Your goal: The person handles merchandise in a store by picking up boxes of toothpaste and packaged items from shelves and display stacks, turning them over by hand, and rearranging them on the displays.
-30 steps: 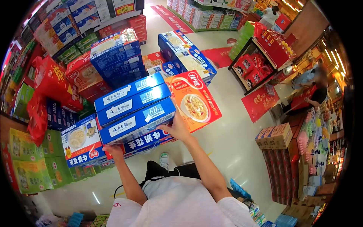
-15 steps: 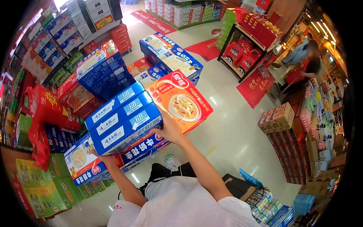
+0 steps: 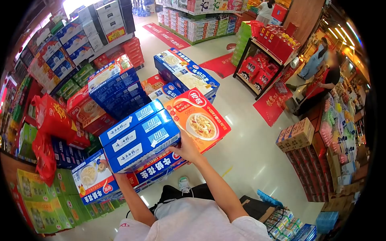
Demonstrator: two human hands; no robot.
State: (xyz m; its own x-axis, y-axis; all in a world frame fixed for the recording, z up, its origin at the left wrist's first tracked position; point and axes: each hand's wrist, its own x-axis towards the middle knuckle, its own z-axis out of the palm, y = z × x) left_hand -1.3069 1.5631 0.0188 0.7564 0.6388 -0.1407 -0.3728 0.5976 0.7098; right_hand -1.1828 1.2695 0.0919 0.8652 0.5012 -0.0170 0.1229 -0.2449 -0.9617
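Note:
Three long blue boxes (image 3: 138,136) lie side by side in front of me, gripped between my two hands. My left hand (image 3: 107,165) is at their left end, its fingers partly hidden by the boxes. My right hand (image 3: 187,146) holds the right end, thumb on the near side. Under and around them sit larger cartons: a blue-and-white one (image 3: 89,176) at the left and an orange one with a bowl picture (image 3: 201,122) at the right. Behind stands a stack of dark blue boxes (image 3: 116,86).
Another blue carton (image 3: 185,74) lies beyond. Red bags (image 3: 56,120) and green boxes (image 3: 46,201) line the left. A black-framed rack (image 3: 261,68) stands at the right, with people (image 3: 327,80) past it. Brown cartons (image 3: 295,134) are stacked nearer.
The view has shifted and turned slightly. Both hands keep hold of the blue boxes, which sit a little lower in view than one second ago. The people at the right have moved.

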